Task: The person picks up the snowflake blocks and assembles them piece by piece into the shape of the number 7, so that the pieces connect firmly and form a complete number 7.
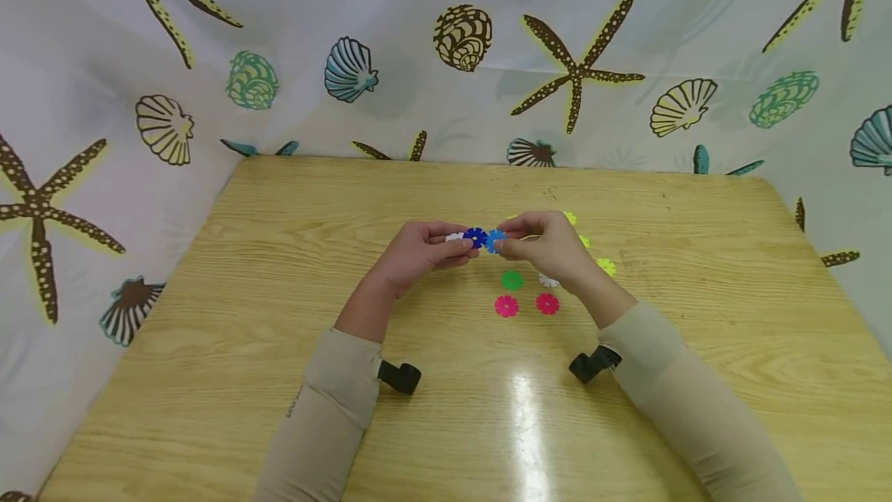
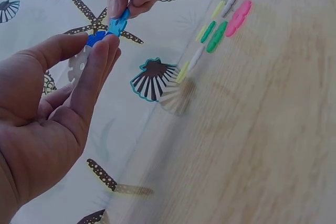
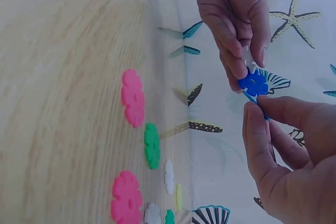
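Note:
My left hand (image 1: 421,252) pinches a dark blue notched disc (image 1: 475,238) together with a white notched disc (image 2: 79,65) joined to it. Between the thumb and fingers of my right hand (image 1: 547,242) is a light blue notched disc (image 1: 495,241). Its rim meets the edge of the dark blue one, at an angle to it in the right wrist view. Whether their slots interlock I cannot tell. Both hands are raised above the table, and fingers hide parts of the discs.
Below the hands on the wooden table (image 1: 279,269) lie two pink discs (image 1: 506,306) (image 1: 547,304), a green disc (image 1: 512,280) and a white disc (image 1: 549,280). Several yellow discs (image 1: 606,266) lie behind my right hand. A shell-patterned cloth (image 1: 418,99) hangs along the back.

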{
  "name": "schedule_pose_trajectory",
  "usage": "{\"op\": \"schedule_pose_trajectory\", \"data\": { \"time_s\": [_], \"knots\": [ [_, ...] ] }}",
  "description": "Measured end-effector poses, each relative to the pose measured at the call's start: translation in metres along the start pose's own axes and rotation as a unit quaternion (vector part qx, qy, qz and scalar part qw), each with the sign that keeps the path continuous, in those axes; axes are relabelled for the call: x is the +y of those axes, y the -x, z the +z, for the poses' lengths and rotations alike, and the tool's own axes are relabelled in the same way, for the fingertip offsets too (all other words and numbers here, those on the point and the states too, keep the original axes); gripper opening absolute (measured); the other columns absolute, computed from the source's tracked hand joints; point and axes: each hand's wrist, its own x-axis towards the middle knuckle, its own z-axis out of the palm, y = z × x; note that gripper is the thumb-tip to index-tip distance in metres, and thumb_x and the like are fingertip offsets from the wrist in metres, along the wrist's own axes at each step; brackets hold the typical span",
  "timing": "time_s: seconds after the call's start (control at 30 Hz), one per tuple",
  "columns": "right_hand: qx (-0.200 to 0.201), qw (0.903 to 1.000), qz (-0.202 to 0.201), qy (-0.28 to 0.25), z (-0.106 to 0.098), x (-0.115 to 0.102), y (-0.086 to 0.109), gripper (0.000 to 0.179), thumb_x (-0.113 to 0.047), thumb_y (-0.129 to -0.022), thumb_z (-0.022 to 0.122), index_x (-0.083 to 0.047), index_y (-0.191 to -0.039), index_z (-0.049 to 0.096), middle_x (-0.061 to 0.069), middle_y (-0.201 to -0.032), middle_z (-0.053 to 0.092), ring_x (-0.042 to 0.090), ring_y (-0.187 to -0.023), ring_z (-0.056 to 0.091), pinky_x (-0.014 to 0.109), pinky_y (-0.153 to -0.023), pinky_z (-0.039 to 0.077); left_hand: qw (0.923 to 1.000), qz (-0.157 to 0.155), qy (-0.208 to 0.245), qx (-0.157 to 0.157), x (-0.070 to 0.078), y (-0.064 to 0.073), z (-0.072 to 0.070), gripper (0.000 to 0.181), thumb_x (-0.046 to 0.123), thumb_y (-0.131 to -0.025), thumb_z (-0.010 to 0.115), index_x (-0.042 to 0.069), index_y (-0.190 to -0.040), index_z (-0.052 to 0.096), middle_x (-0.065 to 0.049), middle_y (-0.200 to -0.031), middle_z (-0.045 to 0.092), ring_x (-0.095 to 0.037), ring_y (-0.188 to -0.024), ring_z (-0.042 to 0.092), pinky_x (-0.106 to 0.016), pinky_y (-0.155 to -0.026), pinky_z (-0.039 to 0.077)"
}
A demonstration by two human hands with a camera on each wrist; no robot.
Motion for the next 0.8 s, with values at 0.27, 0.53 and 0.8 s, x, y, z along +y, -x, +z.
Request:
{"op": "schedule_pose_trajectory", "data": {
  "time_s": [0.27,0.53,0.8],
  "knots": [
    [-0.004,0.9987,0.002,-0.05,-0.006,0.0006,0.0055,0.036,-0.01,-0.094,0.068,0.008,-0.125,0.063,0.016,-0.11,0.07,0.024,-0.096,0.074,0.047,-0.096,0.056,0.9999,0.003,-0.01,-0.007,0.0014,0.0018,0.0029,0.037,0.009,-0.096,0.065,-0.003,-0.131,0.061,-0.021,-0.117,0.072,-0.039,-0.12,0.064,-0.038,-0.099,0.055],
    [0.007,0.9955,0.02,-0.092,-0.0054,0.0057,0.0084,0.029,-0.01,-0.096,0.067,0.004,-0.121,0.066,0.009,-0.111,0.069,0.02,-0.099,0.074,0.032,-0.092,0.059,0.9997,0.007,-0.024,-0.005,0.0013,0.0051,0.0049,0.036,0.009,-0.096,0.065,-0.003,-0.13,0.062,-0.023,-0.117,0.071,-0.04,-0.119,0.064,-0.04,-0.1,0.054],
    [0.01,0.9914,0.021,-0.128,-0.0083,0.007,0.0074,0.032,-0.009,-0.096,0.066,0.008,-0.123,0.063,0.001,-0.103,0.07,0.012,-0.09,0.073,0.028,-0.089,0.06,0.9995,0.019,-0.022,-0.011,0.0043,0.0029,0.0089,0.036,0.01,-0.097,0.065,-0.002,-0.13,0.062,-0.022,-0.118,0.071,-0.041,-0.12,0.063,-0.035,-0.097,0.056]
  ]
}}
